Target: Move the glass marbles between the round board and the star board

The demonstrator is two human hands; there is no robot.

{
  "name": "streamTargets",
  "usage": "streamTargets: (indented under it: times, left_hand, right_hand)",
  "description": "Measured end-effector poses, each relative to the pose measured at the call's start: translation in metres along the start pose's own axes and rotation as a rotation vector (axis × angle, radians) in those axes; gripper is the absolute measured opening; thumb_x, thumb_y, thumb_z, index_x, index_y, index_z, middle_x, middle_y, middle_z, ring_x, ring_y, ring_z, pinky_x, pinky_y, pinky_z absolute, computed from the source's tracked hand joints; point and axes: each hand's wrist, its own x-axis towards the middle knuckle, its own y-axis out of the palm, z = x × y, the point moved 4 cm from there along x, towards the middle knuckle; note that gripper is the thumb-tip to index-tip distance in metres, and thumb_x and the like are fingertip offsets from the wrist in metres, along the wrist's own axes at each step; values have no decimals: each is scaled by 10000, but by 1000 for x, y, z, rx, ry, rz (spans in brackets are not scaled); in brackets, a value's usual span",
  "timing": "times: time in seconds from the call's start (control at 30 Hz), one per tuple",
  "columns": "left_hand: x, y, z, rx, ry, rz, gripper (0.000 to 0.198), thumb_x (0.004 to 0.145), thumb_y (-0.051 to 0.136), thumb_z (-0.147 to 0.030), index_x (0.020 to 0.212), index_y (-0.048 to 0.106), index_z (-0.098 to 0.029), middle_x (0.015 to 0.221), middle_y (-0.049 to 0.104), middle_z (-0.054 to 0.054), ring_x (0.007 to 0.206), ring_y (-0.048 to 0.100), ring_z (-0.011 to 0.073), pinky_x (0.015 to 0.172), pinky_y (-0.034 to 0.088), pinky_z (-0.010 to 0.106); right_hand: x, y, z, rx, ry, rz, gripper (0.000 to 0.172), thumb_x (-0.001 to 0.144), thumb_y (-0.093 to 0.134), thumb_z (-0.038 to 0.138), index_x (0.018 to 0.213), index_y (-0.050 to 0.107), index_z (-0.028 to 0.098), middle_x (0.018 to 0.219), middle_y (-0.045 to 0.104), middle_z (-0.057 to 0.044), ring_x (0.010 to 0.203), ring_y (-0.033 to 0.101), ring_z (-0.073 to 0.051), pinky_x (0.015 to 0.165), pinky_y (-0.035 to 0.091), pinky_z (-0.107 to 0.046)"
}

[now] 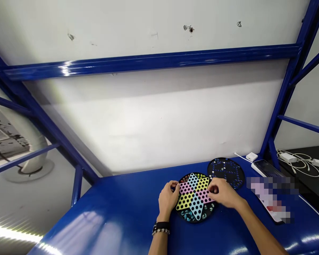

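Okay, table (103,219): blue, frame's lower edge, 6 o'clock from view centre.
Star board (194,194): round, black, coloured star, flat on table, between both hands.
Second board (225,172): black, at star board's 1 o'clock, just beside it.
Marbles (188,215): in star board's rim pockets.
Left hand (169,198): fingers curled at 9 o'clock edge; grip unclear.
Right hand (219,191): fingers bunched over pink arm; pinch cannot be told.
Risk: a knock could spill marbles.
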Motion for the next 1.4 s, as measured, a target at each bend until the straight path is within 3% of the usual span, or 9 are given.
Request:
streamTargets:
  times: [0.1,0.4,0.63,0.93,1.2,1.4]
  left_hand:
    - [-1,-1,-1,2,1,14,289,898,447,-440,942,673,-266,970,715,12,802,650,171,624,438,242]
    - [0,0,-1,-11,2,8,294,892,455,-450,934,676,-260,971,723,21,800,655,176,616,441,244]
    - [-1,-1,-3,-11,-7,8,282,884,465,-436,932,681,-262,968,717,18,806,650,173,629,443,246]
    - [-1,-2,-3,-9,-12,14,278,889,466,-434,937,678,-261,975,717,12,807,647,170,629,437,247]
    - [-1,-1,-3,-8,-2,10,281,897,463,-433,944,680,-261,978,718,13,826,650,169,629,439,240]
    - [-1,-2,-2,-20,-8,13,271,890,472,-433,939,677,-262,966,715,12,812,650,169,625,437,238]
  right_hand:
    - [-14,21,19,-50,-29,144,130,712,645,217,837,678,211,914,678,4,817,605,-144,698,398,-226]
    - [-22,32,30,-282,28,149,174,769,561,169,920,639,206,1004,675,-27,858,621,-168,669,337,-253]
    - [-17,42,25,-368,38,112,134,722,567,131,831,619,190,924,665,-24,783,608,-162,606,292,-263]
    - [-17,39,30,-347,32,155,111,756,558,148,818,638,192,898,688,-26,815,627,-165,622,306,-257]
    - [-16,37,42,-466,-8,259,78,765,564,143,753,635,175,921,704,-58,834,657,-199,625,338,-277]
    - [-18,36,35,-418,40,237,101,782,565,152,836,645,181,967,694,-58,869,651,-212,644,354,-279]
